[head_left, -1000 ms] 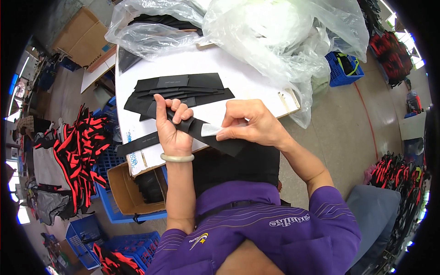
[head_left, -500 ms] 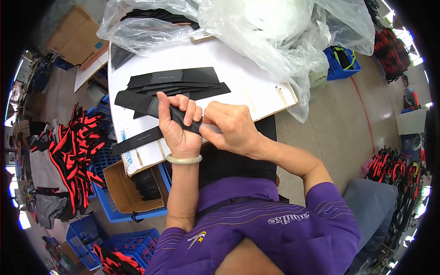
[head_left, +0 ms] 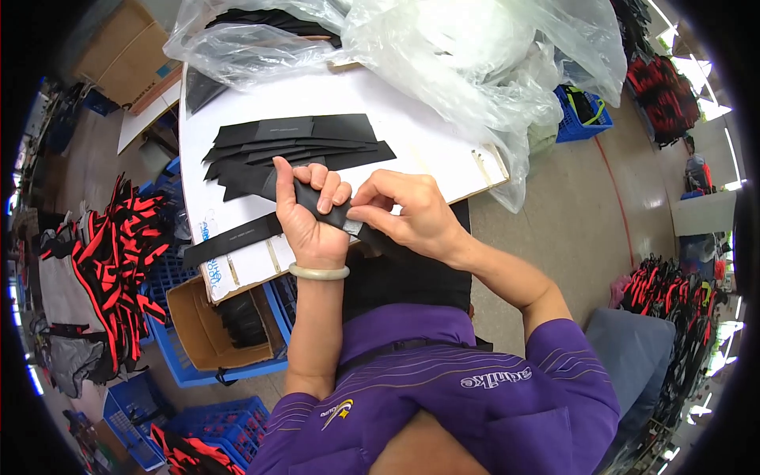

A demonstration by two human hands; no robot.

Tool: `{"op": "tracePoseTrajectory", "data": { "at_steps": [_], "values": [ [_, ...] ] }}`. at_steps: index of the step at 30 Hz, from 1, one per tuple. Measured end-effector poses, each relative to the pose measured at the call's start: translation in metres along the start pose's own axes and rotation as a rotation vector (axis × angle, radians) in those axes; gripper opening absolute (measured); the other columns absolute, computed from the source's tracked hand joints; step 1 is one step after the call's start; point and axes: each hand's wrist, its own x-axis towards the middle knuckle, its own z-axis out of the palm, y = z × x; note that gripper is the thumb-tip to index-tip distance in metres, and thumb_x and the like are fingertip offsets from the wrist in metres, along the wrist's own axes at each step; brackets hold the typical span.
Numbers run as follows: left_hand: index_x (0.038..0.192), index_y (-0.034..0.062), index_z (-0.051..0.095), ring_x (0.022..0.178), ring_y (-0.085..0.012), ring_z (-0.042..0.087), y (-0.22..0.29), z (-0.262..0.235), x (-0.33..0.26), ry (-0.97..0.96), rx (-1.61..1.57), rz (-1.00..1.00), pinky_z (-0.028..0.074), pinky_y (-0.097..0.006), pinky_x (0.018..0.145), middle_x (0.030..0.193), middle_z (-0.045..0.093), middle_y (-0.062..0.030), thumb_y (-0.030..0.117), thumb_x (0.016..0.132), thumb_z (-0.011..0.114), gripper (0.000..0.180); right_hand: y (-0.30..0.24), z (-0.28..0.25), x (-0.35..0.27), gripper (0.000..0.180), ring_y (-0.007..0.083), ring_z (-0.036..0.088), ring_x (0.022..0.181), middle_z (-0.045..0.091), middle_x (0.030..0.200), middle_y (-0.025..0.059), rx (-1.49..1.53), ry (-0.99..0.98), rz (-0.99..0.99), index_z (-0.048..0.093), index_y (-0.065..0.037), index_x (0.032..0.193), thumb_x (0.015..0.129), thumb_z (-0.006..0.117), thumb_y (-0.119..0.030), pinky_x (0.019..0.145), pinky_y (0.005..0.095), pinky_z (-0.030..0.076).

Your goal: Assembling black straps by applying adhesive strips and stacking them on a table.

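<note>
My left hand [head_left: 313, 214], palm up with a pale bangle at the wrist, curls its fingers round a black fabric strip [head_left: 339, 215]. A small pale grey patch [head_left: 353, 227] shows at the strip's near end. Right beside that end, my right hand [head_left: 412, 210] is closed in a pinch, thumb and forefinger at the strip's edge; what lies between the fingertips is too small to make out. Beyond my left hand, a fanned pile of black strips [head_left: 293, 138] lies on the white board [head_left: 388, 107]. Another black strip [head_left: 233, 240] lies alone left of my wrist.
Clear plastic bags [head_left: 459, 63] cover the board's far side. Below its left edge, a cardboard box [head_left: 194, 324] holding black pieces sits in a blue crate [head_left: 178, 364]. Red-and-black straps [head_left: 119, 269] are heaped at left. A blue basket [head_left: 582, 119] stands far right.
My right hand has shifted slightly up and away from the strip's end, and the pale patch there now shows. My left hand keeps its hold. The whole view has shifted a little.
</note>
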Motion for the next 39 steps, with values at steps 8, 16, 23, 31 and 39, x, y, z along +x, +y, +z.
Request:
{"op": "tracePoseTrajectory", "data": {
  "at_steps": [8,16,23,31,39],
  "values": [
    [0.069,0.008,0.05,0.046,-0.0108,0.035,0.004,0.002,-0.004,-0.03,-0.098,-0.075,0.034,-0.025,0.046,0.064,0.04,-0.002,0.043,0.092,0.059,0.043,-0.002,0.002,0.005,0.017,0.0102,0.057,0.062,0.06,0.075,0.0054,0.084,-0.014,0.039,0.061,0.001,0.083,0.075,0.076,-0.001,0.056,0.024,0.045],
    [0.072,0.0063,0.051,0.045,-0.011,0.035,0.0,0.003,-0.007,-0.121,-0.069,-0.029,0.036,-0.026,0.046,0.066,0.042,-0.0032,0.043,0.095,0.053,0.044,0.002,0.017,-0.005,0.021,0.015,0.059,0.058,0.061,0.069,0.0078,0.064,0.103,0.11,0.056,0.001,0.079,0.073,0.075,-0.005,0.053,0.0264,0.048],
    [0.074,0.0071,0.049,0.044,-0.0107,0.036,-0.002,0.022,-0.006,-0.075,0.043,0.082,0.039,-0.026,0.046,0.064,0.041,-0.0025,0.045,0.096,0.051,0.043,0.009,0.012,-0.004,0.026,0.0087,0.057,0.06,0.062,0.07,0.0052,0.141,0.065,0.117,0.057,0.001,0.083,0.075,0.079,-0.01,0.055,0.0236,0.048],
    [0.078,0.0051,0.045,0.046,-0.0135,0.044,-0.011,0.014,-0.009,-0.403,0.431,0.246,0.049,-0.032,0.052,0.066,0.044,-0.0052,0.023,0.094,0.058,0.027,0.011,-0.011,-0.011,0.041,0.008,0.055,0.073,0.061,0.083,0.0035,0.401,-0.127,0.282,0.055,0.0,0.099,0.073,0.082,-0.015,0.068,0.0245,0.047],
    [0.085,0.0009,0.05,0.069,-0.0148,0.061,-0.035,0.044,-0.029,-0.482,0.655,0.438,0.053,-0.029,0.068,0.077,0.057,-0.0079,0.008,0.075,0.08,0.032,0.016,-0.007,-0.035,0.043,0.0134,0.057,0.077,0.062,0.085,0.0052,0.255,0.101,0.074,0.058,-0.001,0.096,0.065,0.086,-0.012,0.072,0.0286,0.048]
  ]
}}
